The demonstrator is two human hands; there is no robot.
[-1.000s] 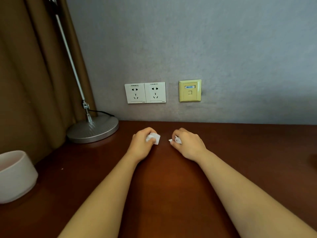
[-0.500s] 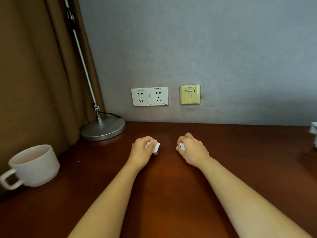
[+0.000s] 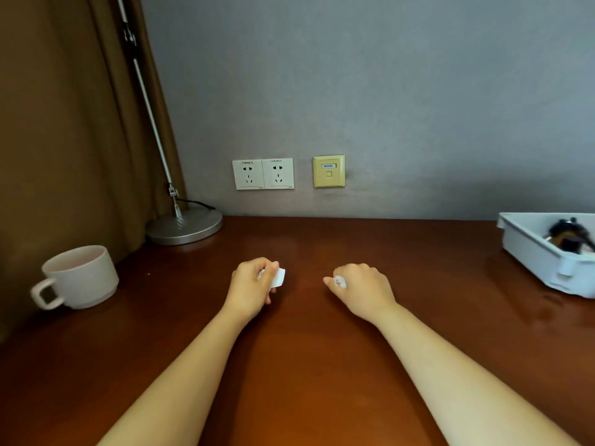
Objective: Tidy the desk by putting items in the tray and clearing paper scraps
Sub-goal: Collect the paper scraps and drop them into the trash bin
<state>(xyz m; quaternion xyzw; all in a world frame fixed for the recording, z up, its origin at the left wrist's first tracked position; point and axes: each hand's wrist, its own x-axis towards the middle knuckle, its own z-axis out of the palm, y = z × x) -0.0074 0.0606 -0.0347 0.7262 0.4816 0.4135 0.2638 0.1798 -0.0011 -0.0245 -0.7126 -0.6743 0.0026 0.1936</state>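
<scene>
**Desk-tidying: holdings at this moment**

1. Left hand (image 3: 254,284). The fingers are curled in. The thumb and forefinger pinch the larger paper scrap (image 3: 278,277), a white piece that juts past the fingertips toward the other hand.
2. Right hand (image 3: 360,291). It is closed in a loose fist round the smaller paper scrap (image 3: 340,281). Only a sliver of white shows beside the thumb (the rest is buried in the palm).
3. Desk (image 3: 306,365). Dark brown wood, directly beneath both sets of fingers. Whether the knuckles touch it cannot be told.
4. Tray (image 3: 528,252). Pale plastic, well apart from the right fingers, off to their right and slightly beyond. It holds some dark items too blurred to name.
5. Mug (image 3: 80,278). Pale, upright, well to the left of the left fingers, with its handle turned away from them.
6. Lamp base (image 3: 185,226). A metal disc beyond and to the left of the left fingers, against the curtain (image 3: 64,123).
7. Wall sockets (image 3: 263,173). On the wall straight beyond the gap between the two hands.

**Step in hand (judged).** This is the scrap-clearing step, with one scrap held in each hand. The tray is already stocked, so the sorting seems largely done.

**Next move (judged).** Both scraps need carrying off the desk. No bin is in view, so where they should go cannot be told. Both grips should stay closed in transit, because paper this light slips easily and the jutting larger piece is the likelier to catch or drop.
</scene>
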